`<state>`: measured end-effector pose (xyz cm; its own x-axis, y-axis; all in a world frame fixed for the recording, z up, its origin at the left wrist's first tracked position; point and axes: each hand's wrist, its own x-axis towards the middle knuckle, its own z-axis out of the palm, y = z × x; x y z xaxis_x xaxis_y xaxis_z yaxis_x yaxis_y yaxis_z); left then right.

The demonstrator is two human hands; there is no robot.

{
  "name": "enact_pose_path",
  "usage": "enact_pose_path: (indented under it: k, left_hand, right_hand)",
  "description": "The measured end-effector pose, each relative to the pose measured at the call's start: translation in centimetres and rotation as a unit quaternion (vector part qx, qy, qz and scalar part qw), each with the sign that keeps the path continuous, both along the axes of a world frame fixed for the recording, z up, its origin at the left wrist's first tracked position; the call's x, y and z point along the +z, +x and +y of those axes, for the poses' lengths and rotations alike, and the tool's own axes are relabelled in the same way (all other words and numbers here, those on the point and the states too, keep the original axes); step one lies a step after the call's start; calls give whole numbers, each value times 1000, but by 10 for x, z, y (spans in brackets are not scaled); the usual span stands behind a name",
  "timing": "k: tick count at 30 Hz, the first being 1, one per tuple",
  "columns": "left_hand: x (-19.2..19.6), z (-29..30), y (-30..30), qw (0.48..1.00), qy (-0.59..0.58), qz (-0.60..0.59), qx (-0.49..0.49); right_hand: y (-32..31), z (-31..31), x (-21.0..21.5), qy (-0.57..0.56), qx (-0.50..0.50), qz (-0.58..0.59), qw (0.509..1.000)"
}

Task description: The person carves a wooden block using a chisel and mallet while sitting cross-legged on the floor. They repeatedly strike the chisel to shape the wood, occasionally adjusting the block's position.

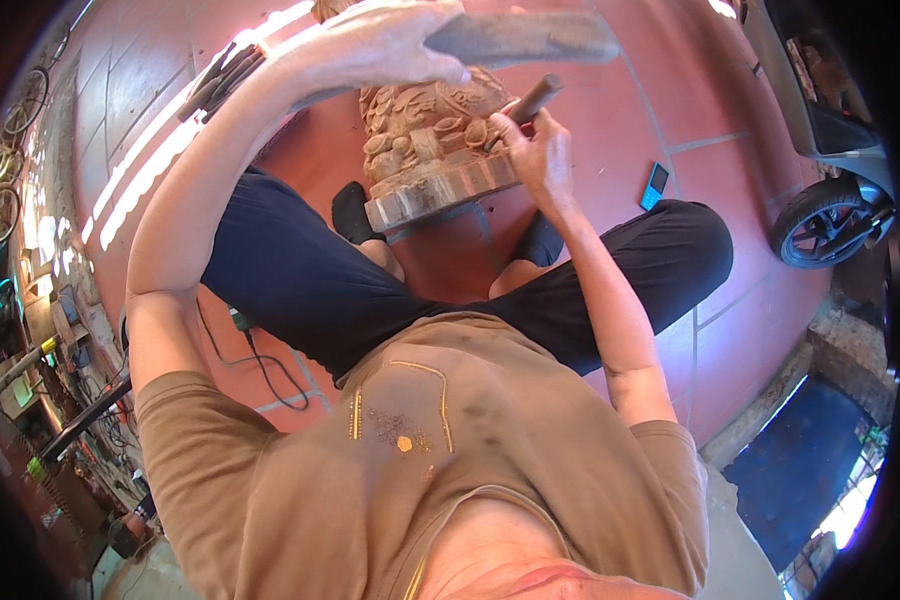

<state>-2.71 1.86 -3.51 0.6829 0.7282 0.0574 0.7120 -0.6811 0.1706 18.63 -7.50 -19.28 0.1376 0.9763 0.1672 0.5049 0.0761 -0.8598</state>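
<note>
A carved wooden sculpture [440,125] with dense relief stands on its thick base between my bent legs. My left hand [395,45] is raised above it, closed round a worn wooden mallet [525,38] whose block points to the right. At the sculpture's right side, my right hand [540,155] grips a chisel [538,97] by its upright, tilted handle. The chisel's lower end is near the carving, and whether its tip touches the wood I cannot tell. The mallet block is just above the chisel's top, apart from it in the picture.
Dark, slim tools [225,85] lie bunched on the red tiled floor at the far left. A blue phone [655,187] lies by my right knee. A black cable [280,378] curls beside my left thigh. At the right stands a scooter wheel [830,222].
</note>
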Motion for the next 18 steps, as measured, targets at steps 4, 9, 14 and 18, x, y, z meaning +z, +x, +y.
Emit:
enact_pose_path:
  k: [4, 9, 14, 18]
  left_hand:
    - [54, -10, 9, 983, -152, 58, 83]
    - [49, -12, -1, 988, -133, 3, 74]
    - [24, -4, -2, 984, -159, -32, 69]
    - [17, -5, -2, 984, -163, -49, 58]
  right_hand:
    - [21, 14, -21, -70, -21, 216, 974]
    - [35, 23, -15, -223, -40, 295, 928]
    - [35, 19, -18, -187, -35, 311, 931]
    - [37, 20, -20, -209, -69, 312, 924]
